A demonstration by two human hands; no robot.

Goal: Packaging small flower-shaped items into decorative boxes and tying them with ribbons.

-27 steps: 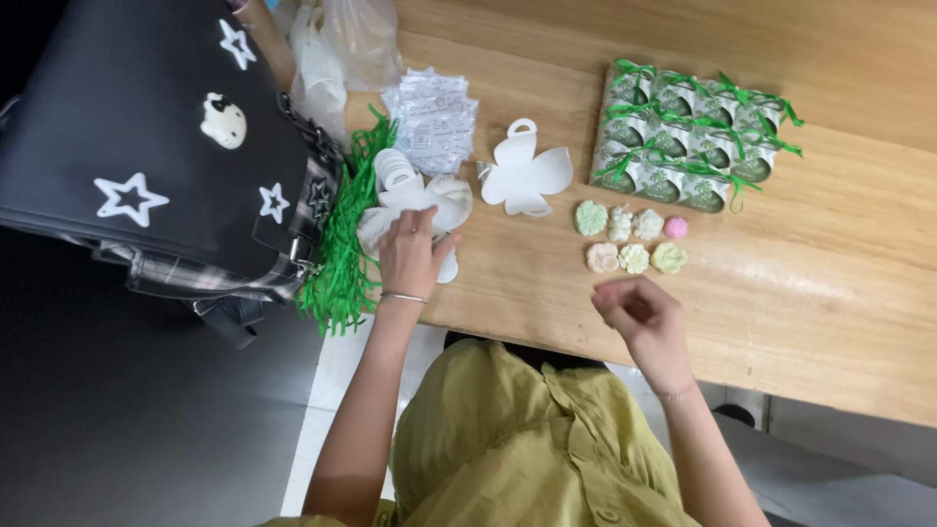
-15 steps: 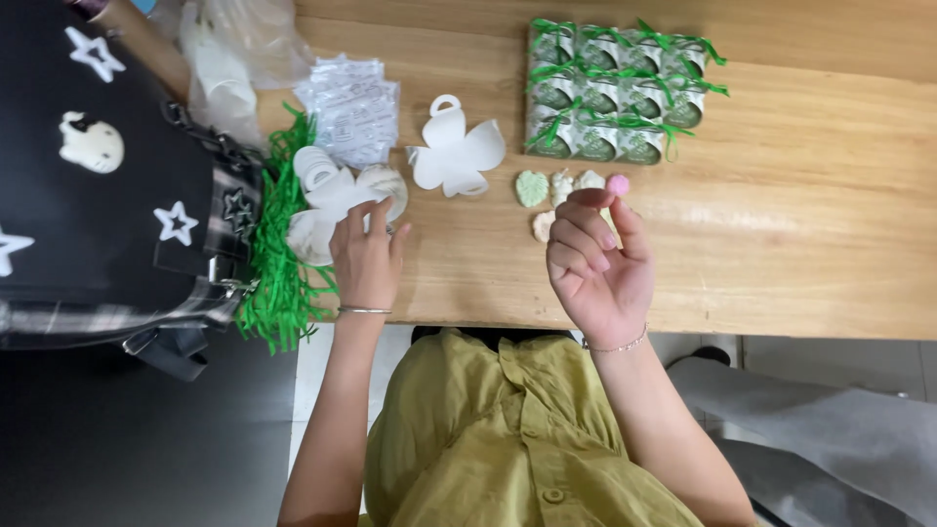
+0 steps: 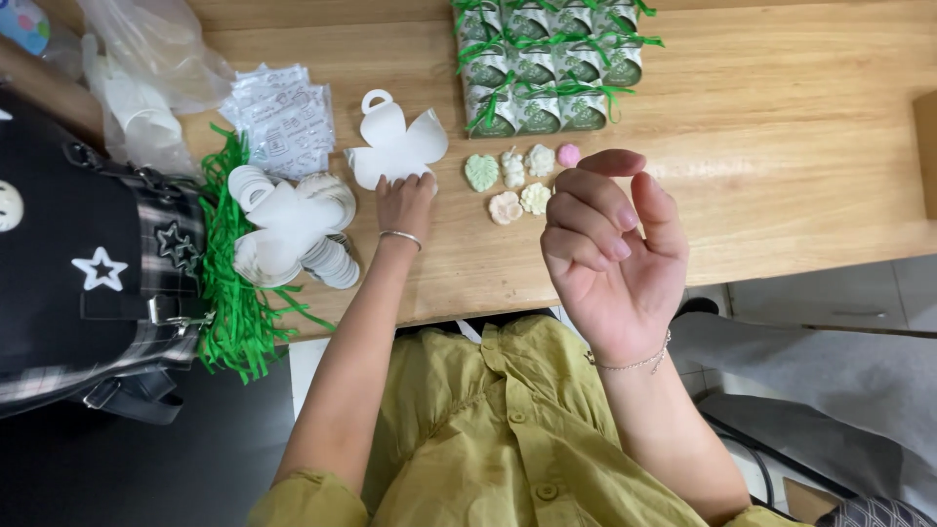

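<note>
At the far left a black bag (image 3: 68,244) with white stars sits beside a bunch of green paper strips (image 3: 229,293). A stack of white flower-shaped cutouts (image 3: 288,229) lies on the strips' right edge, with clear packets (image 3: 283,117) above it. Your left hand (image 3: 405,205) reaches forward, arm straight, a bangle at the wrist; its fingertips press flat on the lower edge of a single white flower-shaped cutout (image 3: 395,146) lying on the wooden table (image 3: 781,146). It grasps nothing. Right of that lie small pastel shaped pieces (image 3: 517,181), just below a block of green-ribboned boxes (image 3: 542,63). Your right hand (image 3: 610,259) is raised off the table, palm toward you, fingers loosely curled, holding nothing you can see.
</note>
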